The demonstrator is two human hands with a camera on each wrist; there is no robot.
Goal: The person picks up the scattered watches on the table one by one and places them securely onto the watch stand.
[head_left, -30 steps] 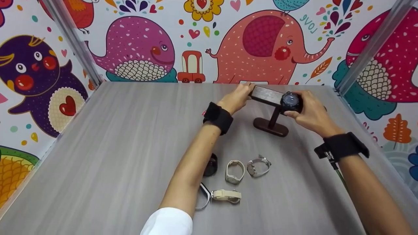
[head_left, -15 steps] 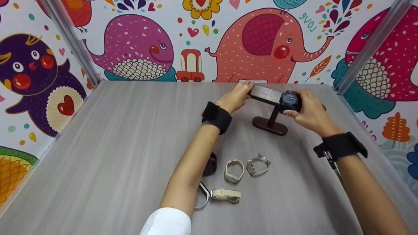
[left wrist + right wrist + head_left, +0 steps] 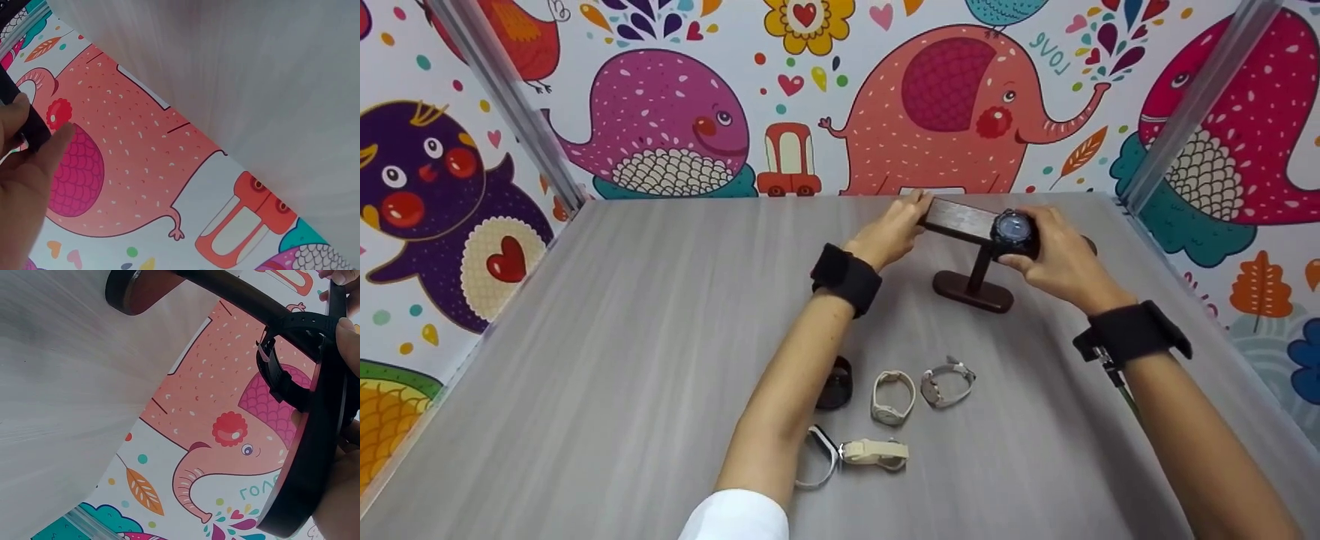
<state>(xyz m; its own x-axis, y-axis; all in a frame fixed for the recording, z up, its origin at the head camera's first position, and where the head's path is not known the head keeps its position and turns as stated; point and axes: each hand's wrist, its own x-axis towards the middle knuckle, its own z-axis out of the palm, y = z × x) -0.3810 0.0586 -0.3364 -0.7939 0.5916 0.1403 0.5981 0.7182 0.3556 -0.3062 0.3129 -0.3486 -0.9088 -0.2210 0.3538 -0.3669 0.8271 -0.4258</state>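
Note:
A dark brown watch stand [image 3: 973,291] with a T-shaped crossbar is near the back right of the table. My left hand [image 3: 887,231] pinches the left end of the crossbar [image 3: 37,128] between thumb and fingers. Right of the post, a black wristwatch [image 3: 1012,232] sits on the bar, dial up. My right hand [image 3: 1066,256] grips this watch from the right, thumb at its near edge. Seen from the right wrist, the black strap [image 3: 275,382] loops beneath the bar, around it. Part of the watch is hidden by the right fingers.
Nearer me lie a white watch [image 3: 889,416], a grey-strapped watch [image 3: 931,391], a cream-strapped watch [image 3: 874,451], a white band with a black face [image 3: 829,444] and a black watch [image 3: 836,384], the last two partly behind my left forearm. Printed panels [image 3: 675,120] enclose the table.
The head view has shifted slightly, so everything sits a little further left. Both hands, the stand and the black wristwatch keep the same places relative to each other.

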